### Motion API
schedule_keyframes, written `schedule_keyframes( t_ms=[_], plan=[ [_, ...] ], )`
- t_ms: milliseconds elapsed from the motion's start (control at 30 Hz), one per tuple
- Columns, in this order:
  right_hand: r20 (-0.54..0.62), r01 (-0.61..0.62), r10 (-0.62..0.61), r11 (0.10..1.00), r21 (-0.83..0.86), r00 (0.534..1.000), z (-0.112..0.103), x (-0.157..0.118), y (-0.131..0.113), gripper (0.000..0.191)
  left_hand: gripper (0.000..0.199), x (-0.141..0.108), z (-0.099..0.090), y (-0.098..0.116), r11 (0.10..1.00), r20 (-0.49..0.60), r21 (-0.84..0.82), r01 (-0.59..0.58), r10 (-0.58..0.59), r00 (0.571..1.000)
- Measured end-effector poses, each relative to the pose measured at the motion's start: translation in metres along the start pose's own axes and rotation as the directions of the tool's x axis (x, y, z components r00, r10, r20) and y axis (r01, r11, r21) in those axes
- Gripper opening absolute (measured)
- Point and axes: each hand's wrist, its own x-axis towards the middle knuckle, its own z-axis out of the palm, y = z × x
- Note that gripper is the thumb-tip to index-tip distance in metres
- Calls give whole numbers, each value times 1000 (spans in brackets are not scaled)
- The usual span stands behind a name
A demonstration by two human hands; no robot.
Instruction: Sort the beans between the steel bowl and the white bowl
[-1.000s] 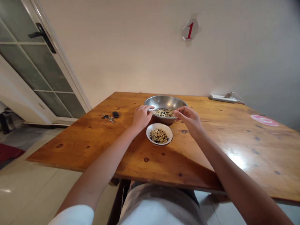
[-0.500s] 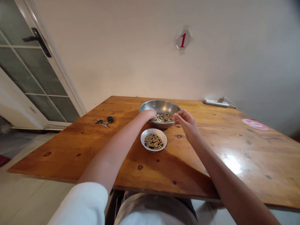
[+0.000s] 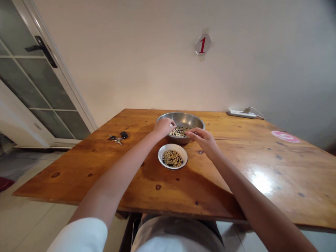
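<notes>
A wide steel bowl (image 3: 193,120) holds a layer of pale and black beans (image 3: 179,132). My left hand (image 3: 164,126) is over its left rim, thumb and fingers pinched together above the beans. At the front right rim, my right hand (image 3: 204,138) has its fingertips pinched over the bowl's edge. Anything between the fingers of either hand is too small to make out. Nearer to me stands a small white bowl (image 3: 161,159) with a dark rim, containing more mixed beans (image 3: 172,158).
Both bowls stand on a wooden table (image 3: 231,164). A bunch of keys (image 3: 118,138) lies at the left. A white power strip (image 3: 242,114) sits at the back right, near a pink round sticker (image 3: 285,136). Behind rises a wall with a number sign (image 3: 203,44).
My left hand has risen from inside the steel bowl to above its left rim. My right hand has shifted left along the front rim, fingers still pinched.
</notes>
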Motion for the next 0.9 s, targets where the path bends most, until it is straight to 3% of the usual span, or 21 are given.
schedule_keyframes(
  t_ms=[100, 200, 500, 733, 900],
  plan=[
    [25, 16, -17, 999, 31, 1000, 1, -1, -2, 22, 16, -19, 0, -2, 971, -243, -237, -44, -15, 970],
    [27, 17, -19, 997, 72, 999, 3, -3, -5, 18, 15, -43, -1, 2, 902, -351, -426, -65, -98, 931],
    [39, -9, 3, 988, 154, 999, 13, -10, -15, 19, 22, -89, -22, 17, 758, -351, -650, -58, -232, 907],
    [152, 45, -71, 984, 171, 986, 18, -15, -20, 13, 19, -97, -24, 18, 779, -361, -623, -72, -204, 910],
    [165, 39, -68, 983, 178, 984, 21, -17, -20, 11, 18, -97, -24, 18, 781, -380, -617, -96, -189, 906]
  ],
)
